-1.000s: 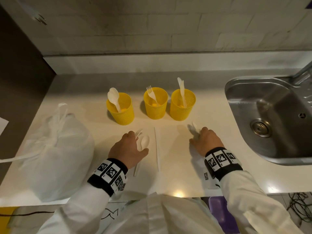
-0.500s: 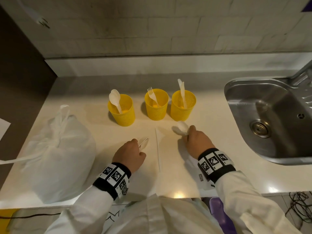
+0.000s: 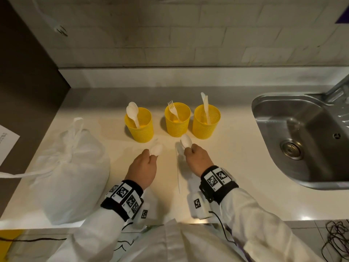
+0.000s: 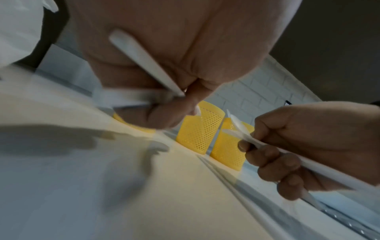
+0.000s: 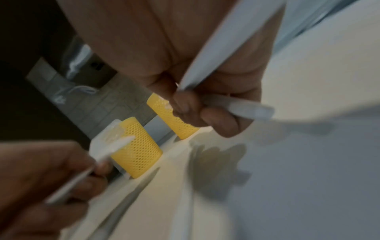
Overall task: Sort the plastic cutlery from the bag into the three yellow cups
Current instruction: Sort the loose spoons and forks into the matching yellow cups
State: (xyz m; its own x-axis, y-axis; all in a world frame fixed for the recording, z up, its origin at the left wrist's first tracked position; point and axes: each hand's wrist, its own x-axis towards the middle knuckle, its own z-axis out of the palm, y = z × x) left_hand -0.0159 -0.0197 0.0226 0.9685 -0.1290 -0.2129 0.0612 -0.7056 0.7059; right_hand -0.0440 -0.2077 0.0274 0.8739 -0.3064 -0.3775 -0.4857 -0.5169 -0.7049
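Three yellow mesh cups stand in a row: the left cup (image 3: 139,127) holds spoons, the middle cup (image 3: 177,121) a fork, the right cup (image 3: 206,123) knives. My left hand (image 3: 151,156) grips white plastic cutlery just in front of the left cup; a spoon bowl (image 3: 156,149) sticks out past the fingers, and two handles (image 4: 144,61) show in the left wrist view. My right hand (image 3: 189,150) grips a white spoon (image 3: 186,141) in front of the middle cup, with a second white piece (image 5: 249,108) in its fingers. One white knife (image 3: 177,167) lies on the counter between my hands.
A tied white bag (image 3: 69,167) sits on the counter at the left. At the right is a steel sink (image 3: 302,138) with its tap at the far corner. A tiled wall runs behind the cups. A paper sheet (image 3: 7,142) lies at the far left.
Both hands have lifted cutlery off the counter and moved forward toward the cups. The right hand has also shifted left. The knife on the counter has stayed put.
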